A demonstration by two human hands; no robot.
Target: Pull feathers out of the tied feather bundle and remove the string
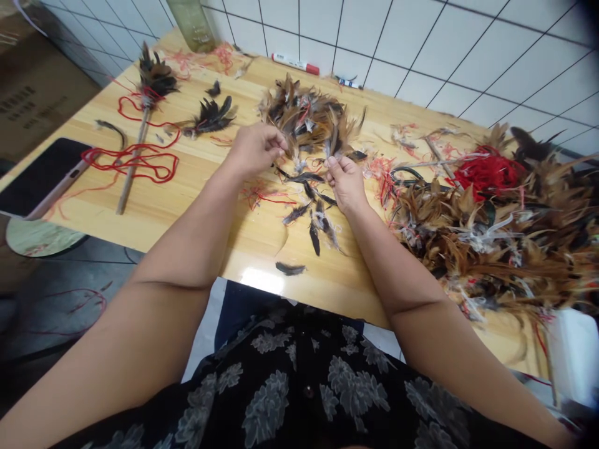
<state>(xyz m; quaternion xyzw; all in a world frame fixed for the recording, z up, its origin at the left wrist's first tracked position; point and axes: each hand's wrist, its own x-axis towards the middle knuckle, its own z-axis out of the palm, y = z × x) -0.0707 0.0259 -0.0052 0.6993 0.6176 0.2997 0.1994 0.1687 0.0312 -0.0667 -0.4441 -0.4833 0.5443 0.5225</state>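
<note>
Feathers [299, 115] sit in a brown heap toward the back edge of the wooden surface [327, 287], just past the two hands. The left hand [259, 148] is by the left side of the heap, its thumb and fingers bent close together. I can't tell if it holds anything. The right hand [345, 178] pinches narrow at the bottom of a brown tuft [339, 131]. I can't tell how tightly it holds on. Loose dark feathers [315, 237] lie between the hands and the front edge.

A green jar [191, 28] stands at the back left corner; what is in it is hard to see. A white tub [574, 349] is by the front right corner, and its inside does not show. A brown box [42, 93] is past the left edge. A big feather pile [435, 231] covers much of the right side, with a red string bundle [489, 173] on it. A feathered stick [136, 143] and a phone [44, 174] lie near the left edge.
</note>
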